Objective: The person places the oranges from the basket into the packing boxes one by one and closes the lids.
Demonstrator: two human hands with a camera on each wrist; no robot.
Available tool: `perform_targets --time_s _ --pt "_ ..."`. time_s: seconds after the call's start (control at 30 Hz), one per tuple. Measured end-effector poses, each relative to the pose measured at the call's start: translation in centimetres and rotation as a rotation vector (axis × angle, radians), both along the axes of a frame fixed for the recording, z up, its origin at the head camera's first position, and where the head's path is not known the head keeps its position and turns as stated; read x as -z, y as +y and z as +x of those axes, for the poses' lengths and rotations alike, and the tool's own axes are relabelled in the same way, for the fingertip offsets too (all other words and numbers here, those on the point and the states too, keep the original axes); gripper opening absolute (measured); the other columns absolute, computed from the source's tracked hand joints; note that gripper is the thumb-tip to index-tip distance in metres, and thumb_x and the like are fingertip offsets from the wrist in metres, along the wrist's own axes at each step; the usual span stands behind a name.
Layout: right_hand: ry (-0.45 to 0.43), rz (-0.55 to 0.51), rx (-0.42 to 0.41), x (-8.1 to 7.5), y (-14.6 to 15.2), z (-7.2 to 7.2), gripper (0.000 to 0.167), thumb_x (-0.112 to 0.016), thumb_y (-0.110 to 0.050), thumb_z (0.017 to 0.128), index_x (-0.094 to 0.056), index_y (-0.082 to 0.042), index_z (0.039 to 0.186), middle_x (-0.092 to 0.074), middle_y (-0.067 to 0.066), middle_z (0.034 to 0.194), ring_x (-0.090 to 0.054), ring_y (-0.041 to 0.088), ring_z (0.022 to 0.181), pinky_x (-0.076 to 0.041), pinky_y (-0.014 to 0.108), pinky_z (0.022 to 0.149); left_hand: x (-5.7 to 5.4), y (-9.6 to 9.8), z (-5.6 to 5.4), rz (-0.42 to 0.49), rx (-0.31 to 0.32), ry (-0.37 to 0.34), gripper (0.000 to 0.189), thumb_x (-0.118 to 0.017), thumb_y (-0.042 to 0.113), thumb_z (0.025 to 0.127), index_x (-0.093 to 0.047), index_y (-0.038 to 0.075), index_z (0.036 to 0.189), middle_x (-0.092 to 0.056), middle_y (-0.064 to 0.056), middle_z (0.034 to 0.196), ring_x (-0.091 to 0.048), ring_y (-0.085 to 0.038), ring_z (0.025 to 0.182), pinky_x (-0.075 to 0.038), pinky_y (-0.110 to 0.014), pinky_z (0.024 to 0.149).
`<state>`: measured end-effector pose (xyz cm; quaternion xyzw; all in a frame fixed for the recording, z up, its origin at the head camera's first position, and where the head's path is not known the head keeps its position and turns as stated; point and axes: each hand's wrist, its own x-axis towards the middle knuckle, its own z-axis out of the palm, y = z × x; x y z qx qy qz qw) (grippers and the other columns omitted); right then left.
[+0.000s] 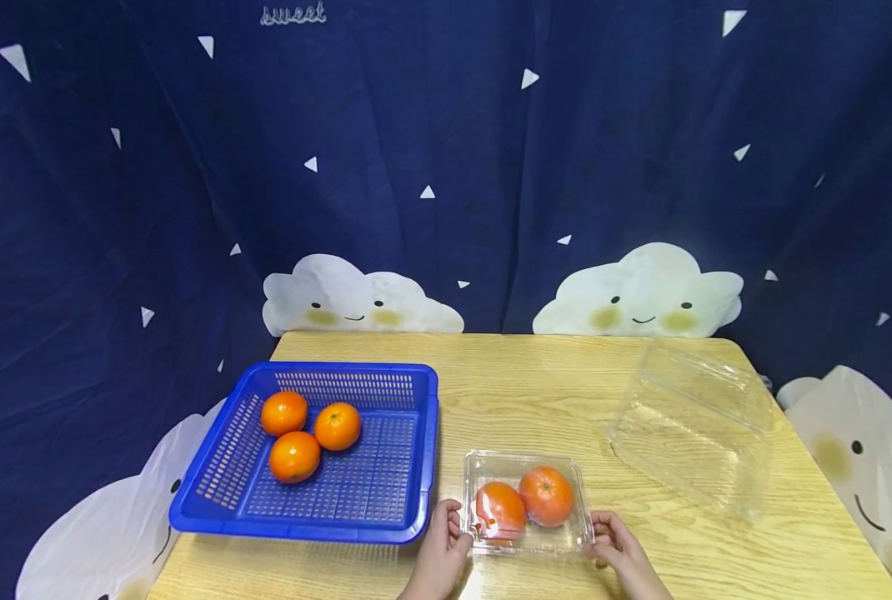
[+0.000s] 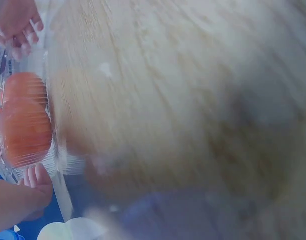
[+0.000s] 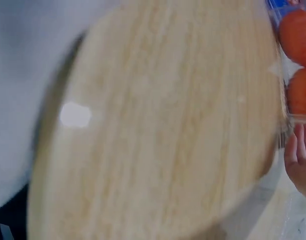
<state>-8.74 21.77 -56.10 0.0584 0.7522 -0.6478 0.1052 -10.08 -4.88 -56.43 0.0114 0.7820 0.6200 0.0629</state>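
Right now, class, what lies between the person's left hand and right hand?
A clear plastic box with two orange fruits inside lies between the left hand and the right hand, as the head view shows.

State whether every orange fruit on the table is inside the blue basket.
No, three fruits lie in the blue basket, but two more fruits sit in the clear plastic box between the left hand and right hand.
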Motion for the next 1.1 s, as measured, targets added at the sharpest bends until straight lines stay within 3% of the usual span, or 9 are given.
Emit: perform_targets --time_s 0.1,0.2,0.3,0.37,0.47,0.53,0.77,0.93,1.1 --pt "-0.076 -0.029 -0.147 -0.2 1.0 -0.3 0.034 -0.045 -0.004 0.086 -0.038 0.014 0.114 -0.051 0.004 0.091 -0.052 0.008 0.075 -0.044 0.025 0.064 0.0 -0.2 0.0 0.024 0.011 -0.054 0.025 -0.053 0.0 0.074 -0.045 0.0 0.098 -0.036 0.002 0.08 -0.034 -0.004 0.066 -0.033 -0.014 0.058" --pt "-0.104 -0.08 -0.286 -0.1 1.7 -0.7 0.023 -0.041 -0.009 0.09 -0.045 0.007 0.106 -0.056 0.003 0.088 -0.056 0.01 0.078 -0.045 0.026 0.068 -0.1 -0.4 0.1 -0.02 0.05 -0.057 0.007 -0.052 0.005 0.078 -0.046 0.002 0.081 -0.037 0.005 0.07 -0.035 -0.002 0.059 -0.031 -0.014 0.054" --pt "-0.081 -0.135 -0.386 0.1 2.1 -0.8 0.02 -0.038 -0.009 0.092 -0.051 0.005 0.097 -0.061 0.001 0.085 -0.059 0.011 0.078 -0.047 0.027 0.069 -0.2 -0.6 0.1 -0.056 0.096 -0.052 0.015 -0.05 0.01 0.081 -0.045 0.003 0.068 -0.038 0.007 0.059 -0.035 -0.001 0.052 -0.03 -0.015 0.049" --pt "-0.058 -0.168 -0.425 0.1 2.2 -0.9 0.025 -0.036 -0.007 0.092 -0.05 0.014 0.094 -0.063 -0.002 0.083 -0.06 0.01 0.077 -0.048 0.026 0.07 -0.2 -0.7 0.1 -0.049 0.114 -0.061 0.02 -0.049 0.01 0.081 -0.044 0.0 0.064 -0.039 0.008 0.055 -0.035 -0.001 0.048 -0.029 -0.016 0.046" --pt "-0.028 -0.212 -0.448 0.1 2.3 -0.8 0.031 -0.036 -0.004 0.091 -0.043 0.025 0.095 -0.064 -0.005 0.08 -0.061 0.009 0.074 -0.049 0.025 0.068 -0.4 -0.7 0.1 -0.008 0.124 -0.08 0.021 -0.049 0.009 0.081 -0.047 -0.004 0.064 -0.042 0.006 0.053 -0.037 -0.002 0.046 -0.029 -0.015 0.044" --pt "-0.021 -0.229 -0.453 0.1 2.4 -0.8 0.032 -0.036 -0.005 0.092 -0.043 0.026 0.096 -0.064 -0.006 0.079 -0.061 0.008 0.072 -0.049 0.025 0.068 -0.5 -0.6 0.1 0.025 0.125 -0.088 0.021 -0.049 0.007 0.08 -0.047 -0.008 0.065 -0.043 0.005 0.053 -0.039 -0.003 0.046 -0.031 -0.015 0.044" --pt "-0.058 -0.279 -0.462 0.1 2.5 -0.8 0.021 -0.038 -0.006 0.093 -0.058 -0.003 0.09 -0.064 -0.007 0.077 -0.06 0.007 0.069 -0.049 0.024 0.068 -0.6 -0.6 0.0 0.093 0.15 -0.121 0.021 -0.047 0.004 0.081 -0.044 -0.012 0.067 -0.042 0.005 0.053 -0.039 -0.005 0.045 -0.032 -0.015 0.044" --pt "-0.065 -0.352 -0.485 0.2 2.6 -0.8 0.022 -0.036 -0.003 0.092 -0.058 -0.006 0.091 -0.065 -0.006 0.079 -0.062 0.007 0.071 -0.05 0.023 0.067 -0.6 -0.5 0.1 0.104 0.164 -0.131 0.022 -0.044 0.001 0.083 -0.043 -0.016 0.07 -0.041 0.004 0.054 -0.039 -0.005 0.044 -0.032 -0.015 0.043" --pt "-0.075 -0.39 -0.505 0.2 2.7 -0.9 0.023 -0.034 -0.002 0.093 -0.057 -0.006 0.091 -0.065 -0.005 0.081 -0.062 0.007 0.072 -0.051 0.023 0.069 -2.7 -0.5 0.6 0.097 0.171 -0.14 0.019 -0.041 -0.002 0.084 -0.041 -0.017 0.071 -0.039 0.003 0.054 -0.037 -0.005 0.045 -0.031 -0.015 0.044"
